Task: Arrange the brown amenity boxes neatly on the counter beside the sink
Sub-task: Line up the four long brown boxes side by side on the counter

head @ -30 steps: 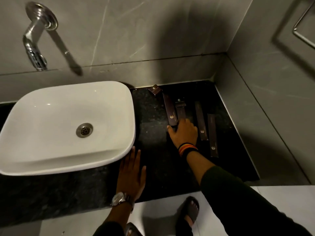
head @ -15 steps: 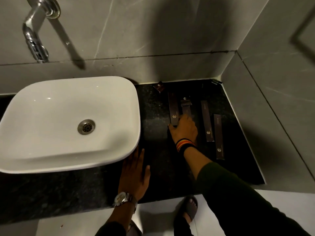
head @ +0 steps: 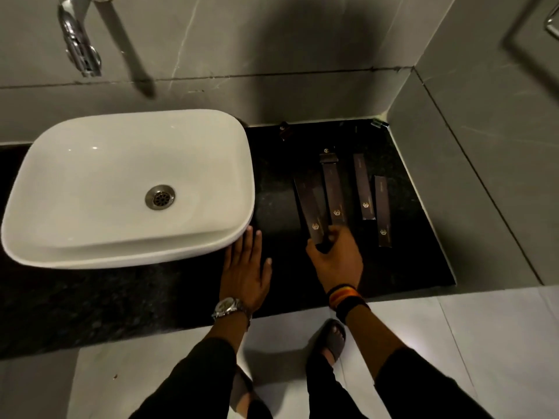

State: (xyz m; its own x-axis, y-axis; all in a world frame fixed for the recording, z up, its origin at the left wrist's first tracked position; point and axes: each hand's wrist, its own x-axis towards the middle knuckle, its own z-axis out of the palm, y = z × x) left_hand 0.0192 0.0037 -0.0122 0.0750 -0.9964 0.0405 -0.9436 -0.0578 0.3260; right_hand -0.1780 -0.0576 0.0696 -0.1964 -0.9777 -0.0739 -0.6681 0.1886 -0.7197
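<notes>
Your right hand [head: 334, 257] pinches the near end of one long brown box [head: 309, 207] on the tabletop [head: 272, 182], right of the sink [head: 127, 189]. Left hand [head: 245, 267] lies flat, released. Three boxes lie roughly parallel; a small box [head: 284, 131] at upper centre remains unaligned, its detail lost in shadow.

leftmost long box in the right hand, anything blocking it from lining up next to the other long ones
Nothing visible does. The right hand grips the near end of the leftmost box, which angles toward the second box beside it. The dark counter between that box and the sink is bare.
</notes>
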